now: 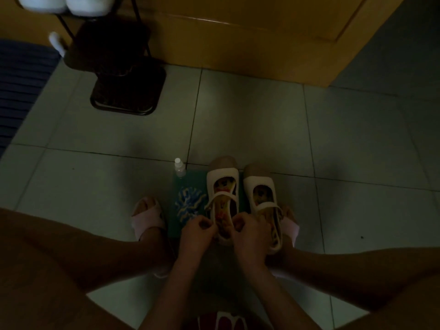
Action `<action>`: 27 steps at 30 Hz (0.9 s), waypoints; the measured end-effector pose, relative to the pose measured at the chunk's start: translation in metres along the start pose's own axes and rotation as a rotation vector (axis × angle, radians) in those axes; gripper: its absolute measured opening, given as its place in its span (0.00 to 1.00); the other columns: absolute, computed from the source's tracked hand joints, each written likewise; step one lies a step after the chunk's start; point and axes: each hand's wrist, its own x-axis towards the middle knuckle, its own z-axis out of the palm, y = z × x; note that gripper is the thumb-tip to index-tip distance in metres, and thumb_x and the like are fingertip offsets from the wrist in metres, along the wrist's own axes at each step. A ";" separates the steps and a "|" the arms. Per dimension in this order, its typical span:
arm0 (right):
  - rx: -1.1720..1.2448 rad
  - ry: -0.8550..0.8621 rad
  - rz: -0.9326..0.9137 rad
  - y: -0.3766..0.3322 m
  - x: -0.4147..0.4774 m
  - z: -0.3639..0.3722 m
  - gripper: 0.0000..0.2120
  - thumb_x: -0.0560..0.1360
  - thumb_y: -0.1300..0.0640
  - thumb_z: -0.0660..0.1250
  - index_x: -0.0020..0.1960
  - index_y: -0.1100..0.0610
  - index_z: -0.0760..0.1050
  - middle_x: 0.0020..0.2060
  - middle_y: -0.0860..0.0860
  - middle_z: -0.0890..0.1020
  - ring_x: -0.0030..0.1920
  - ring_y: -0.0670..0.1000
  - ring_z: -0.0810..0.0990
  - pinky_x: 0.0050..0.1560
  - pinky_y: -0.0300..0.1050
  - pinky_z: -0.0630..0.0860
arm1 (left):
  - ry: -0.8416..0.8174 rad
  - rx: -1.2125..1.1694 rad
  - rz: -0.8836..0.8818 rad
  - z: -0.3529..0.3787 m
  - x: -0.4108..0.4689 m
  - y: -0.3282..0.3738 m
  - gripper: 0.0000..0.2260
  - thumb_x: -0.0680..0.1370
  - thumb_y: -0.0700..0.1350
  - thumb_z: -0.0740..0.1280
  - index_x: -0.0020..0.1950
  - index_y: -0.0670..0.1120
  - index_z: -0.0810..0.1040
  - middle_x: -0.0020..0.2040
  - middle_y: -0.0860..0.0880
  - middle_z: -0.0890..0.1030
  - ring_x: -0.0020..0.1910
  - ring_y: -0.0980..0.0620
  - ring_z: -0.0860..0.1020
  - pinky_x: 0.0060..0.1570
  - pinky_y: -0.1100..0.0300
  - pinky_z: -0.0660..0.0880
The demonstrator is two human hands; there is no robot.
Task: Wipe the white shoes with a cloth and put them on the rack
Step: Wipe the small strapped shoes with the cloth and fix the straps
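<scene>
Head view, dim light: a crouching person works over two white shoes standing side by side, toes away, on a green mat [176, 189] on the tiled floor [250, 120]. The left hand [198, 231] and right hand [250, 234] meet at the heel of the first white shoe [222, 184], fingers of both curled and pinching its heel rim from either side; the second white shoe [259, 190] stands untouched just beside it. The cloth [189, 206], a blue-and-yellow bundle, lies on the mat touching or nearly touching the first shoe, in neither hand. The step in hand appears to be readying or lifting the first shoe. Whether wiping is done cannot be told. The next move likely calls for one hand to steady the shoe while the other takes up the cloth, or for a lift toward the rack [128, 91], which stands well apart at upper left against a wooden door [238, 32]. Its top tier already carries a pale pair [62, 3]; the lower tiers look dark and their contents are unclear. A small spray bottle [179, 167] stands upright at the mat's far edge, between shoes and rack, and could be knocked over. The person's pink slippers [147, 216] flank the mat, and a blue rug [21, 79] lies left.
</scene>
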 end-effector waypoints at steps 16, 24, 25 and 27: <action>-0.114 0.031 0.028 0.010 0.016 0.010 0.15 0.70 0.53 0.70 0.55 0.51 0.72 0.54 0.51 0.77 0.59 0.53 0.71 0.53 0.47 0.72 | 0.013 -0.028 -0.008 -0.001 0.000 -0.002 0.03 0.73 0.44 0.70 0.45 0.46 0.79 0.42 0.49 0.81 0.42 0.53 0.78 0.40 0.61 0.72; -0.334 -0.087 0.035 0.001 0.032 0.008 0.12 0.75 0.55 0.64 0.58 0.56 0.69 0.59 0.57 0.75 0.61 0.58 0.71 0.61 0.51 0.70 | 0.042 -0.004 0.010 -0.001 -0.003 0.000 0.03 0.74 0.44 0.69 0.45 0.46 0.77 0.39 0.51 0.79 0.36 0.57 0.75 0.31 0.67 0.68; -0.310 -0.070 0.040 0.002 0.031 0.010 0.13 0.75 0.54 0.65 0.57 0.56 0.70 0.59 0.56 0.76 0.61 0.57 0.72 0.61 0.51 0.71 | 0.045 0.001 0.017 -0.001 -0.003 0.001 0.03 0.74 0.44 0.69 0.44 0.46 0.77 0.39 0.51 0.78 0.36 0.57 0.75 0.31 0.67 0.68; -0.176 -0.045 0.041 0.003 0.026 0.012 0.15 0.73 0.50 0.68 0.56 0.53 0.72 0.56 0.53 0.78 0.58 0.54 0.74 0.57 0.50 0.73 | 0.053 0.011 0.027 -0.002 -0.004 0.002 0.03 0.74 0.44 0.69 0.44 0.46 0.77 0.39 0.50 0.79 0.38 0.53 0.77 0.33 0.64 0.70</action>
